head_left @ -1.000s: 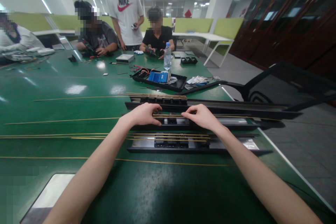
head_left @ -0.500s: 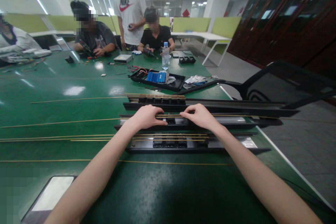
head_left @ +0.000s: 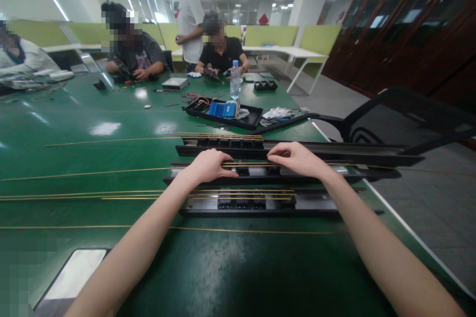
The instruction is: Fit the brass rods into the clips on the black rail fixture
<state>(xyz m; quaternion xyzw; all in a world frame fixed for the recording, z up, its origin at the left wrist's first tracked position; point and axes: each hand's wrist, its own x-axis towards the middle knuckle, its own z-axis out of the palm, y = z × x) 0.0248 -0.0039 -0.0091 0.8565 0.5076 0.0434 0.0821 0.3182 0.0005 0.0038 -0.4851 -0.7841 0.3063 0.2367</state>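
Over the middle metal channel (head_left: 334,170), my left hand (head_left: 206,166) curls with its thumb and forefinger on either side of thin brass rods (head_left: 251,164). What it grips, if anything, is hidden behind the hand. My right hand (head_left: 297,158) pinches a brass rod farther right, thumb and forefinger together above the channel. Between the hands, a small black block (head_left: 243,170) sits inside the channel under the rods. A nearer channel (head_left: 316,202) holds several black blocks with brass rods above them. Behind lies a third channel (head_left: 334,149) with similar blocks.
A black tray (head_left: 253,120) with tools, a water bottle (head_left: 234,81) and gloves (head_left: 277,115) lie beyond the channels on the green table (head_left: 111,109). A chair (head_left: 401,114) adjoins the right edge. A phone-like object (head_left: 76,275) lies front left. Several people are across the table.
My right hand has shifted to the right along the brass rod, uncovering another black block. My left hand has stayed nearly in place. The standing person in the white shirt has turned.
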